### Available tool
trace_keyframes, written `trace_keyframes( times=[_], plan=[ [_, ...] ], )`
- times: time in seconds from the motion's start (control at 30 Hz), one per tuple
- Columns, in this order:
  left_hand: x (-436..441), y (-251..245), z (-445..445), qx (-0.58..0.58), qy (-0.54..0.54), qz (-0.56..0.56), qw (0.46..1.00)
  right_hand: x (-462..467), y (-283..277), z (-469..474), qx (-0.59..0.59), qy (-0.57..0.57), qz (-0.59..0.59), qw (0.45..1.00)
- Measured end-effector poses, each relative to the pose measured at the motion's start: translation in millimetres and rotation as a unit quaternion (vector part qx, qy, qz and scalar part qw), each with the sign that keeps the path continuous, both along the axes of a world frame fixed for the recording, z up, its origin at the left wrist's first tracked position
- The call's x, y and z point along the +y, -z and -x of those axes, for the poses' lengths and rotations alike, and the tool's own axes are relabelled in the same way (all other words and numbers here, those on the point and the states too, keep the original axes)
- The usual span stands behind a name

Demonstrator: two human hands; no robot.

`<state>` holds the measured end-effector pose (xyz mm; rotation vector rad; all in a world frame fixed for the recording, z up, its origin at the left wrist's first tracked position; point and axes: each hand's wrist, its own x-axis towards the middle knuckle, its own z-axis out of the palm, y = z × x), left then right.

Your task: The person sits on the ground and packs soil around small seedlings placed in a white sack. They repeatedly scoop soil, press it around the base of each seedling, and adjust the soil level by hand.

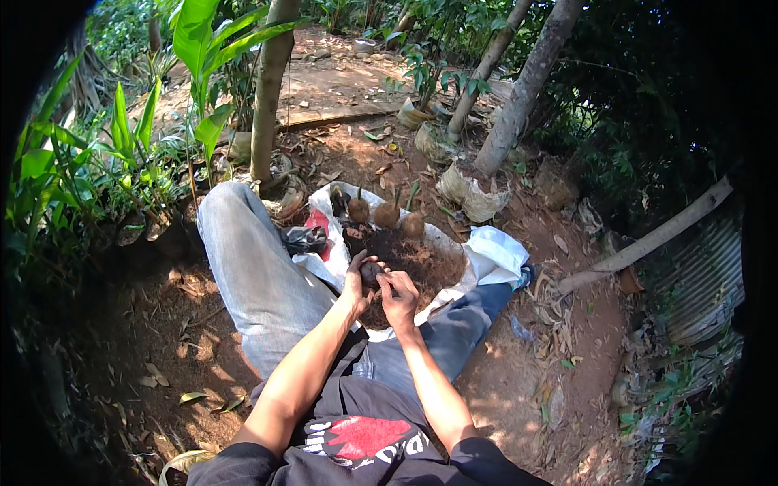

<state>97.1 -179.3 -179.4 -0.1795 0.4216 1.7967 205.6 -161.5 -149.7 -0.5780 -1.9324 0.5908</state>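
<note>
My left hand (pixel 355 285) cups a dark, soil-like ball (pixel 369 274), its fingers curved around the far side. Against the ball's right side press the bent fingertips of my right hand (pixel 399 297); any finer thing between them is too small to make out. Both hands are over an open white sack (pixel 459 297), spread between my legs and bearing dark soil (pixel 358 237) and brown fibre (pixel 434 267). Along its far edge sit a brown fibrous ball (pixel 358 211), a second ball (pixel 386 215) and a third ball (pixel 413 226), with green shoots rising at them.
A crumpled black plastic bag (pixel 306 239) lies by my bent left knee (pixel 234 200). Beyond the sack stand a slim tree trunk (pixel 271 91) and plants in worn sack pots (pixel 474 191). At right, a leaning pole (pixel 647 237) stands before corrugated sheeting (pixel 705 279).
</note>
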Motion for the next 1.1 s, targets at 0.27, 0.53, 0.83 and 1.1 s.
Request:
trace_keyframes(
  times=[0.27, 0.53, 0.83, 1.1],
  plan=[
    [1, 1, -1, 0.008, 0.023, 0.046, 0.999, 14, 19, -1, 0.16, 0.056, 0.238, 0.956],
    [6, 7, -2, 0.008, -0.005, 0.055, 0.998, 36, 48, -11, 0.067, 0.269, 0.217, 0.936],
    [4, 12, 0, 0.063, 0.058, 0.056, 0.995, 3, 6, 2, 0.01, 0.012, 0.155, 0.988],
    [7, 19, 0, 0.082, 0.025, 0.083, 0.993, 13, 20, 1, 0.074, -0.027, 0.279, 0.957]
  ],
)
